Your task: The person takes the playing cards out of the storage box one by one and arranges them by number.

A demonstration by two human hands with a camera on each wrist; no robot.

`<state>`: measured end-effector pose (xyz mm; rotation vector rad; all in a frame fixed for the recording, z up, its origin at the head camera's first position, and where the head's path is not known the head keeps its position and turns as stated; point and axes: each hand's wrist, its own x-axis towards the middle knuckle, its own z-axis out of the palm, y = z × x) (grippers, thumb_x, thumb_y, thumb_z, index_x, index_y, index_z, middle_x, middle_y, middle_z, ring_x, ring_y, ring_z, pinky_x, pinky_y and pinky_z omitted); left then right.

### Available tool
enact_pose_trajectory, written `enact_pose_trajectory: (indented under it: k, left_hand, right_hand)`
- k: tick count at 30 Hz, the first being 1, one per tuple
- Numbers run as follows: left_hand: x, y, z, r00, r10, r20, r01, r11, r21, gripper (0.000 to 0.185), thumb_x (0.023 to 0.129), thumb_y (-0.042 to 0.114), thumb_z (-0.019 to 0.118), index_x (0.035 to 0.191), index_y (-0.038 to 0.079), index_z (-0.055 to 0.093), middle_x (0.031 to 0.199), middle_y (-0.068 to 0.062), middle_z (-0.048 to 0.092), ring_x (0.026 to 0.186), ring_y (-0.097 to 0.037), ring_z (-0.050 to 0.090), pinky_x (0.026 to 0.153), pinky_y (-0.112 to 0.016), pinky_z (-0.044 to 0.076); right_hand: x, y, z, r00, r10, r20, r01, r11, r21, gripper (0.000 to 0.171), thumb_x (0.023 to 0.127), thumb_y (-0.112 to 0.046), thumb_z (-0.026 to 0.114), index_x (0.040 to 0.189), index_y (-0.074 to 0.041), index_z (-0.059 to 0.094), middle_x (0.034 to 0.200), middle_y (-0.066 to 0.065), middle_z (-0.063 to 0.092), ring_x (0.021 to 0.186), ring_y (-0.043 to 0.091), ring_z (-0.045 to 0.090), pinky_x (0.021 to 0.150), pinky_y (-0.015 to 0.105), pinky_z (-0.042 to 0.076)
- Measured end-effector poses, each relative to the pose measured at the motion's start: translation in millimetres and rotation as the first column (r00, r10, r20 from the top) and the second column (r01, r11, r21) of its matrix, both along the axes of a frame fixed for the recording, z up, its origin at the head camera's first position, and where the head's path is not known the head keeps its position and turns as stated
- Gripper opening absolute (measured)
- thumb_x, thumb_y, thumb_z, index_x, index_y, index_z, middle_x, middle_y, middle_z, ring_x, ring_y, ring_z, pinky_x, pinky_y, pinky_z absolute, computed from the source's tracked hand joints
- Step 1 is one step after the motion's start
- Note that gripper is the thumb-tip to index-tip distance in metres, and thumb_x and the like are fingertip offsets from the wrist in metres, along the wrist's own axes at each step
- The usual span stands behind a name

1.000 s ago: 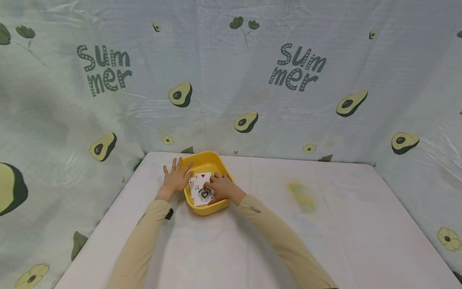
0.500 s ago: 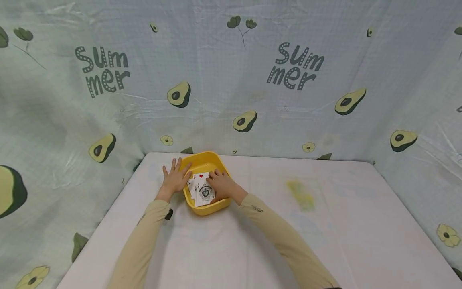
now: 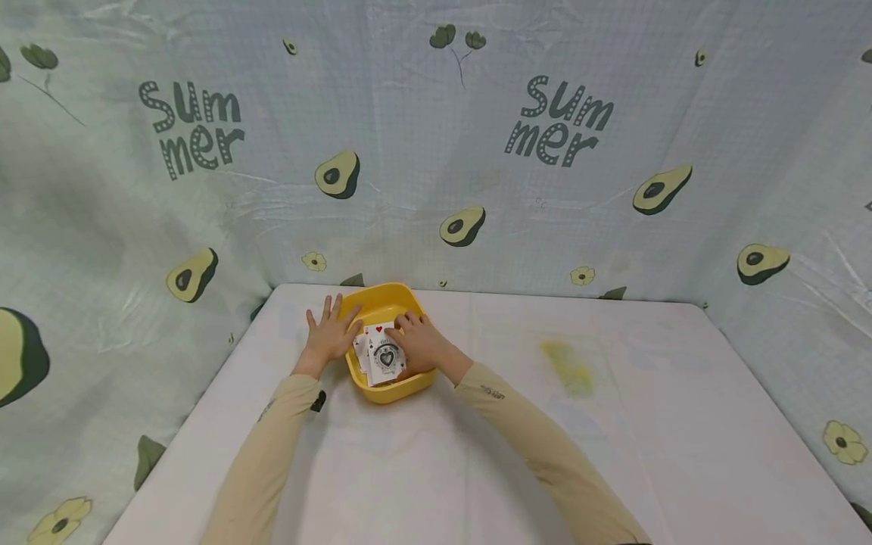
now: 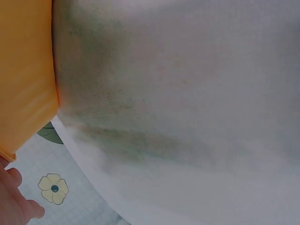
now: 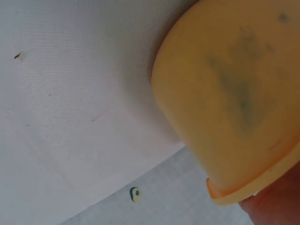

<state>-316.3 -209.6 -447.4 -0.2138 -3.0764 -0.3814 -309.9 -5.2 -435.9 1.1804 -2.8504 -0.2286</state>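
Inside the yellow plastic tray lie several white playing cards. The uppermost shows a black ornate emblem, and a red heart is visible at the upper edge of the cards. My right hand reaches over the tray's right rim and grips the cards at their right side, fingers curled at the top and thumb near the bottom. Spread fingers of my left hand rest on the left rim. Each wrist view shows mostly the tray's outer wall, with part of a hand at the rim; the cards are hidden there.
The tray stands near the back left of a white-covered table. A yellow stain marks the cover to its right. Behind hangs a pale cloth printed with avocados and lettering.
My right hand's fingers have shifted slightly on the cards, and the top card has turned and moved a little. The left hand stays at the rim.
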Motion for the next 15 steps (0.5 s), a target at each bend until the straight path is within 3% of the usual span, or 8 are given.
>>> enact_pose_trajectory:
  k: [15]
  left_hand:
    - [-3.1,-3,-1.9,1.0,0.0,0.027,0.0,1.0,-0.003,0.05,0.096,0.037,0.029,0.141,0.015,0.026,0.149,-0.022,0.002,0.136,-0.041,-0.006,0.1,-0.067,-0.007]
  right_hand:
    - [5.4,12,9.2,1.0,-0.001,-0.015,0.0,0.999,-0.049,0.087,0.069,-0.066,0.057,0.139,-0.021,0.031,0.128,-0.001,0.037,0.12,0.021,0.029,0.097,0.042,0.029]
